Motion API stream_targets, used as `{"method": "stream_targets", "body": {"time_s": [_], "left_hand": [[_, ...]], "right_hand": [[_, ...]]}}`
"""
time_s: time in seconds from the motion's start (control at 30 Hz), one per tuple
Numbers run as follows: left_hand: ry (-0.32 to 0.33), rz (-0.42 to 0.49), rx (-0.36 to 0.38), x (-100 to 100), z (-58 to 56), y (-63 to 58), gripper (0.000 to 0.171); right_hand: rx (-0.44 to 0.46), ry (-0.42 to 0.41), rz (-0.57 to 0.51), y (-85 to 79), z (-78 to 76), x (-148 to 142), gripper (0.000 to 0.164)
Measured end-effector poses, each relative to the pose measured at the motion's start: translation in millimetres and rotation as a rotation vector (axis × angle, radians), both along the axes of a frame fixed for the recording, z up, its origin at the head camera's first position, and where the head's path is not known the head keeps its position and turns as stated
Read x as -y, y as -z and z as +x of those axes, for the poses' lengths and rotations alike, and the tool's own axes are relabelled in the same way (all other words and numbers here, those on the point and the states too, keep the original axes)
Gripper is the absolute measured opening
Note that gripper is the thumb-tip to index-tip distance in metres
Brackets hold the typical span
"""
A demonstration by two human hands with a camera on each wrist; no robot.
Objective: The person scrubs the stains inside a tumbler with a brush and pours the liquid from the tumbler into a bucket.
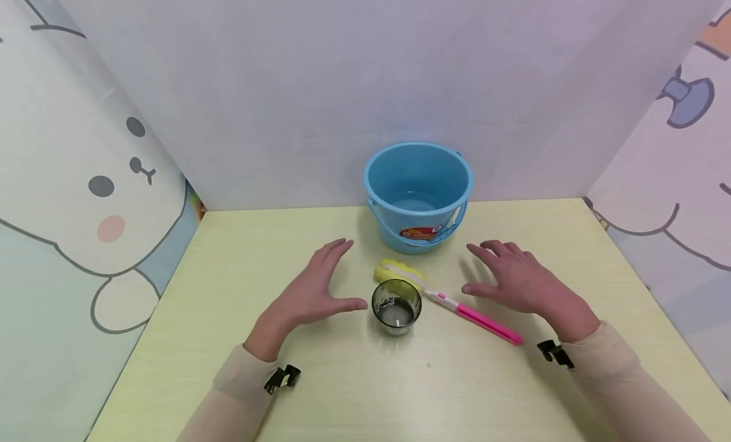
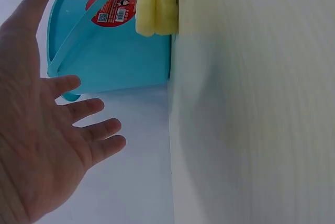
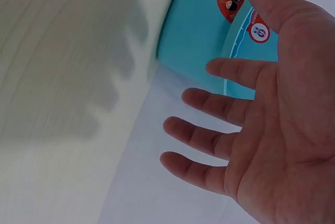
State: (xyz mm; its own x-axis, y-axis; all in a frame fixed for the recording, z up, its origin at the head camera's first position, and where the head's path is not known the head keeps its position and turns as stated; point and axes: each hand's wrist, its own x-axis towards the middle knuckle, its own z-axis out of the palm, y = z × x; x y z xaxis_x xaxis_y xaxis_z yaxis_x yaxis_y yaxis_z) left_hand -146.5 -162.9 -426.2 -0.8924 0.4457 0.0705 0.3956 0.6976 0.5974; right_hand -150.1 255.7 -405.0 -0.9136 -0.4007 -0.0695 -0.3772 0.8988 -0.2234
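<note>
A small smoky glass cup (image 1: 396, 307) stands upright near the middle of the table. Just left of it is my left hand (image 1: 311, 290), thumb spread toward the cup but holding nothing. Behind the cup lies a sponge brush with a yellow head (image 1: 391, 271) and a pink and white handle (image 1: 485, 318) slanting to the right. The cup hides a little of the brush head. Over the table to the right of the handle, my right hand (image 1: 516, 280) hovers with fingers extended and nothing in its grasp. Both palms show bare in the wrist views.
A blue bucket (image 1: 394, 229) with its handle hanging at the front stands at the back of the pale wooden table (image 1: 274, 239). A whitish cloth wall (image 1: 274, 112) rises behind it. Cartoon-printed panels (image 1: 68, 144) flank the table on both sides.
</note>
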Motion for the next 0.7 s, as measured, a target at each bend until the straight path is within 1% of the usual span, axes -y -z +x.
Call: {"method": "stream_targets", "body": {"time_s": [0.2,0.4,0.5,0.6,0.7], "left_hand": [[0.060,0.007,-0.006,-11,4.3,3.5,0.125],[0.123,0.030,0.010,-21,7.0,8.8,0.124],[0.164,0.062,0.016,-26,7.5,10.9,0.123],[0.210,0.113,0.024,-30,7.6,12.2,0.120],[0.242,0.151,0.041,-34,7.7,13.3,0.118]], "right_hand": [[0.015,-0.028,-0.001,2.8,1.8,8,0.092],[0.014,-0.073,-0.003,5.6,5.2,15,0.086],[0.016,-0.089,-0.005,6.6,7.3,18,0.083],[0.028,-0.103,-0.006,9.1,8.9,21,0.079],[0.045,-0.119,-0.012,11.8,10.4,24,0.073]]}}
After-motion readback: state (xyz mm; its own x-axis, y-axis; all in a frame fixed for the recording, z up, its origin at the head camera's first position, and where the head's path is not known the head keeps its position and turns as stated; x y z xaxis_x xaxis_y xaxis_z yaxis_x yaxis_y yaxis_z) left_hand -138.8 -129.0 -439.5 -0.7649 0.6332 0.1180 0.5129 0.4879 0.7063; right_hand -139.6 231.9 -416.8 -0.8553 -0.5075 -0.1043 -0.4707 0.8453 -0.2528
